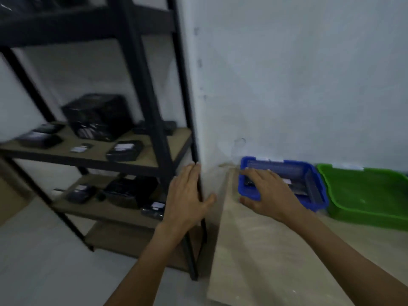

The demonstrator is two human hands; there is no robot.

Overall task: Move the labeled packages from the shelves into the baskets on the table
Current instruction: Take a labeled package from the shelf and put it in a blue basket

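Note:
Several black packages with white labels lie on the dark metal shelf unit [154, 120] at the left, one [124, 150] on the middle board and another [153, 210] on the lower board. A blue basket [313, 173] stands on the table by the wall and holds dark packages [297, 186]. My right hand [268, 192] hovers flat over the basket's left end, fingers spread, holding nothing. My left hand [187, 195] is open in front of the shelf's right post, also holding nothing. The view is blurred.
A green basket [366, 195] sits right of the blue one against the white wall. The pale wooden table [260, 257] runs from the shelf's right side toward me. A large black box [99, 115] stands on the middle shelf. Grey floor lies below the shelves.

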